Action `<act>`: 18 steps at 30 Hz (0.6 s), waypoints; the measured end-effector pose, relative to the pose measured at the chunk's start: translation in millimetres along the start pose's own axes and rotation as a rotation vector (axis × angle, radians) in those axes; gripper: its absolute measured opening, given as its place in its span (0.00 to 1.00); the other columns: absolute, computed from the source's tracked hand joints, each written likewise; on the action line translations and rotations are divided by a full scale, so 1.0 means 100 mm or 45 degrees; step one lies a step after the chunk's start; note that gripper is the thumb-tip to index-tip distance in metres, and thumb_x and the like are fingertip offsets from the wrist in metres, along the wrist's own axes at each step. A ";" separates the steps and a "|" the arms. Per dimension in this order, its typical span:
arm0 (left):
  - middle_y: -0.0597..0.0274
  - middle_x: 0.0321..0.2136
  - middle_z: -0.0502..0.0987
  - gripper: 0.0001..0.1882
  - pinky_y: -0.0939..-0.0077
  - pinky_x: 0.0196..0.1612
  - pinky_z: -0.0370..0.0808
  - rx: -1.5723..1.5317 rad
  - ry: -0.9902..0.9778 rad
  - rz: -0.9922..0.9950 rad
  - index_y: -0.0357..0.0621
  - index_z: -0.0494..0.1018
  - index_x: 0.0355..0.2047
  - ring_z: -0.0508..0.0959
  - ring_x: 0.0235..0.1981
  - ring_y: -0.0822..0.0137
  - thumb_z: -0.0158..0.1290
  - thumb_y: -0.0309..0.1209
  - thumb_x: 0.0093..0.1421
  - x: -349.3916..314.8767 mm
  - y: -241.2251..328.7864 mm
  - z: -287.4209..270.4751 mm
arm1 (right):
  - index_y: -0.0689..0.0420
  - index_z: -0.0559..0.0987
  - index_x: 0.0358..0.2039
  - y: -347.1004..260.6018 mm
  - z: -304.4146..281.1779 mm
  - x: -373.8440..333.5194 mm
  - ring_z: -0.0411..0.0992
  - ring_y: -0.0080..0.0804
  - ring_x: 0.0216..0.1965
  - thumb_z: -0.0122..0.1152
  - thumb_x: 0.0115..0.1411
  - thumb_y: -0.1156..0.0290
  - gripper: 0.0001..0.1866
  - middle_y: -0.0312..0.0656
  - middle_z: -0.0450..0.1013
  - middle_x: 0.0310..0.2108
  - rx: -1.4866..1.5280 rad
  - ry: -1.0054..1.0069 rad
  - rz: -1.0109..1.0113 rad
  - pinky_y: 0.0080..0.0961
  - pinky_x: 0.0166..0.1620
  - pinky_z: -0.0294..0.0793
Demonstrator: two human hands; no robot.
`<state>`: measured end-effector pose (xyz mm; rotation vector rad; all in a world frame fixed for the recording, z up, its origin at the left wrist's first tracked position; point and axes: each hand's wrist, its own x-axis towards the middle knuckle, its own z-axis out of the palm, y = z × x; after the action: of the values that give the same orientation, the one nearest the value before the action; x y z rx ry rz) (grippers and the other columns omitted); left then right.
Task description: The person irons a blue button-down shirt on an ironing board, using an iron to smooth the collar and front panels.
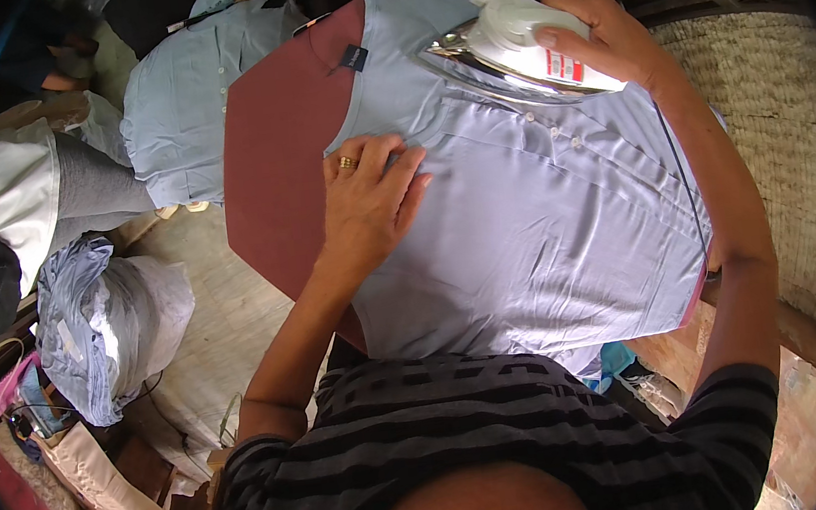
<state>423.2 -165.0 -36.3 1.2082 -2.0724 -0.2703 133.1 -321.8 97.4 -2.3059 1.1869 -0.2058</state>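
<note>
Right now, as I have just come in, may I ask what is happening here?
The right hand holds a white clothes iron over a light blue buttoned shirt, beside its row of buttons. The left hand rests on the shirt near its left edge. The shirt lies spread over a maroon ironing surface, with some creases visible.

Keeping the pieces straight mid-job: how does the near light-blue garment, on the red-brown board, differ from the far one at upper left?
The near garment lies spread over the red-brown board; the far garment lies off the board's left side. The near garment has the iron on it; the far garment has none. More of the near garment shows than of the far garment. Both are light blue with small buttons.
</note>
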 end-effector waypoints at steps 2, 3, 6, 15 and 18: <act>0.66 0.42 0.74 0.15 0.62 0.46 0.65 -0.018 0.009 -0.011 0.50 0.79 0.43 0.72 0.44 0.61 0.64 0.34 0.54 0.00 0.00 -0.01 | 0.60 0.80 0.33 0.00 -0.04 -0.04 0.72 0.28 0.20 0.62 0.63 0.54 0.19 0.44 0.75 0.19 0.002 -0.021 -0.019 0.25 0.29 0.70; 0.66 0.42 0.73 0.15 0.62 0.47 0.65 -0.020 0.018 -0.009 0.50 0.79 0.43 0.73 0.44 0.61 0.64 0.34 0.54 0.00 -0.01 -0.01 | 0.60 0.80 0.33 0.00 -0.05 -0.03 0.72 0.28 0.21 0.62 0.63 0.53 0.19 0.44 0.75 0.20 0.007 -0.037 -0.023 0.25 0.29 0.70; 0.66 0.42 0.73 0.15 0.62 0.47 0.65 -0.028 0.034 -0.015 0.50 0.79 0.43 0.73 0.44 0.61 0.64 0.33 0.55 0.00 0.00 -0.01 | 0.59 0.81 0.34 0.00 -0.07 0.06 0.72 0.28 0.21 0.62 0.62 0.51 0.21 0.44 0.75 0.20 -0.008 -0.097 -0.030 0.25 0.29 0.70; 0.63 0.43 0.74 0.17 0.61 0.50 0.67 0.047 0.036 -0.022 0.48 0.79 0.47 0.73 0.44 0.60 0.63 0.32 0.56 -0.01 0.05 -0.01 | 0.60 0.80 0.35 0.04 0.03 0.17 0.69 0.25 0.20 0.59 0.65 0.50 0.22 0.43 0.73 0.20 0.054 -0.046 -0.204 0.25 0.28 0.68; 0.63 0.44 0.75 0.16 0.62 0.52 0.67 0.094 0.024 -0.014 0.47 0.80 0.46 0.73 0.46 0.59 0.63 0.33 0.57 -0.02 0.09 -0.02 | 0.64 0.76 0.33 0.08 -0.01 0.14 0.65 0.22 0.21 0.59 0.66 0.56 0.20 0.44 0.69 0.19 -0.020 -0.066 -0.243 0.26 0.27 0.66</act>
<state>419.1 -158.8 -31.5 1.2614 -2.0757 -0.1881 135.4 -336.6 92.8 -2.4233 0.9463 -0.2046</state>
